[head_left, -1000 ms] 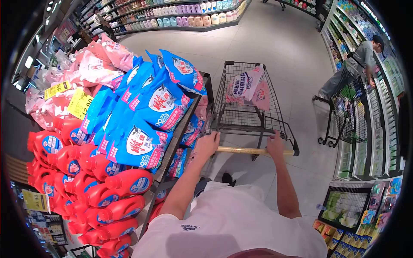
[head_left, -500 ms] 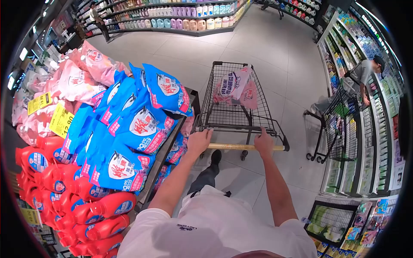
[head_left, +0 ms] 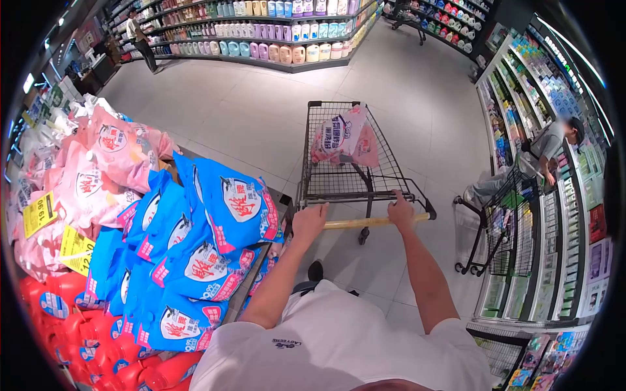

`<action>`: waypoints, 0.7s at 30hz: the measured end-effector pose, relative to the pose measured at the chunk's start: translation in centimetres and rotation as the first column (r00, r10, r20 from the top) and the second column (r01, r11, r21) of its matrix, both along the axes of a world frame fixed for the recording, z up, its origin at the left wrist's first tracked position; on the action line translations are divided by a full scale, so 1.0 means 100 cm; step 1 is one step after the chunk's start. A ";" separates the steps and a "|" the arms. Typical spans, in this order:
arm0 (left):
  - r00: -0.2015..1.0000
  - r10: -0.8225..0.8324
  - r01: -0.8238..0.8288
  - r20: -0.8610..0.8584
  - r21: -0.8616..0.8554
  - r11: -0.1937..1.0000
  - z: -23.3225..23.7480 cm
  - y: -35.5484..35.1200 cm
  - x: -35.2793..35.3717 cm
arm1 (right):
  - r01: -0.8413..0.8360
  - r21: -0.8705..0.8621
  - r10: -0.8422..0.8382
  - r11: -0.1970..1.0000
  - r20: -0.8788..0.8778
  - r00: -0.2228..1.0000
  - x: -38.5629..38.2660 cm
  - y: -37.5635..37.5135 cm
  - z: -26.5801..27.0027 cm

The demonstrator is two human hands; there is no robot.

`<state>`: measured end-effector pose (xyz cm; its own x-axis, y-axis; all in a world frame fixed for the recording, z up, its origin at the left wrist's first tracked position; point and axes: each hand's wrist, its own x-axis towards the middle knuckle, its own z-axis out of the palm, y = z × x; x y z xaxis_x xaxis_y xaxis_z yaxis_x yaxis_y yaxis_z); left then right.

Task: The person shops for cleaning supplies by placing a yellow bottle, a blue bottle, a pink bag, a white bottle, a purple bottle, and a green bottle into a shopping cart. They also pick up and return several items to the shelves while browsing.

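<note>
A black wire shopping cart (head_left: pixel 394 177) stands in front of me. My left hand (head_left: pixel 309 223) is closed round the left end of its pale yellow handle (head_left: pixel 355 223). My right hand (head_left: pixel 401 212) grips the same bar nearer its right end, with the fingers toward the basket. In the basket lies a pink and white bag with printed lettering (head_left: pixel 345 140), toward the far end. Close to my left arm rises a pile of blue laundry detergent bags (head_left: pixel 225 202), which hides part of the floor beside the cart.
Pink bags (head_left: pixel 85 182) and red bottles (head_left: pixel 98 339) fill the display at left, with yellow price signs (head_left: pixel 77 247). At right, a person (head_left: pixel 554 146) leans by another cart (head_left: pixel 512 221) along shelves. Bottle shelves (head_left: pixel 287 32) stand ahead; another person (head_left: pixel 140 39) stands far left.
I have moved forward with the cart; the display at left has slid down and nearer in view. Both hands keep their hold on the handle. The cart's far end has swung slightly left.
</note>
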<state>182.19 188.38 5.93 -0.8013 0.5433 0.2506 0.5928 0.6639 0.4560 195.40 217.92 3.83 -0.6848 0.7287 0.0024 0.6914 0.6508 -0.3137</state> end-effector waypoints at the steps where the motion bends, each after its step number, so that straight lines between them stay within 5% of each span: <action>1: 1.000 0.006 -0.006 0.002 0.011 1.000 -0.002 0.008 -0.009 | -0.002 0.020 0.002 1.000 0.010 1.000 -0.010 0.011 -0.002; 15: 0.981 0.165 -0.163 0.105 -0.032 0.986 -0.008 0.078 -0.103 | -0.098 -0.012 0.097 0.995 -0.066 0.993 -0.143 0.093 0.011; 21: 0.969 0.212 -0.211 0.129 -0.020 0.977 0.000 0.094 -0.135 | -0.171 0.129 0.194 0.977 -0.194 0.962 -0.186 0.111 0.001</action>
